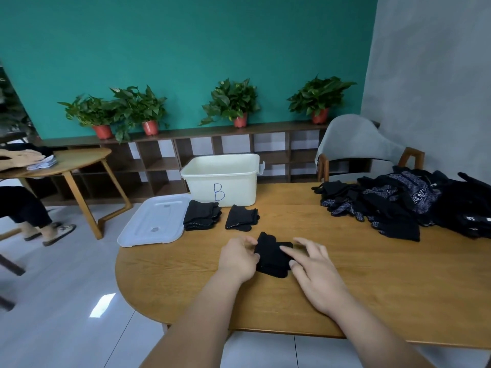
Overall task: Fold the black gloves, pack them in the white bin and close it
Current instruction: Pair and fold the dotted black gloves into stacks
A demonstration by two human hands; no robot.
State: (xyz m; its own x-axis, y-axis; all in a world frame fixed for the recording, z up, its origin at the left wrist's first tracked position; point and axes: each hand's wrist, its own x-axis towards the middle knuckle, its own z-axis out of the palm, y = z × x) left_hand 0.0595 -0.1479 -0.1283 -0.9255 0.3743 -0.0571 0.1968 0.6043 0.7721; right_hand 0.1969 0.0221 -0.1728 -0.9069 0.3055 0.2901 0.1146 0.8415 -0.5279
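Note:
A folded black glove [271, 257] lies on the wooden table [372, 282] in front of me. My left hand [237, 257] grips its left edge with curled fingers. My right hand [316, 272] rests on its right side, fingers straight and pressing the cloth. Two folded glove stacks [202, 215] [241, 217] sit just in front of the open white bin [221, 179], which is marked "B". The bin's white lid [155, 221] lies flat to the left, overhanging the table edge. A heap of unfolded black gloves [398, 205] covers the table's right end.
A grey chair [358, 144] stands behind the table at the right. To the left, another person sits at a second wooden table [77, 160]. A low shelf with several potted plants [231, 102] runs along the teal wall.

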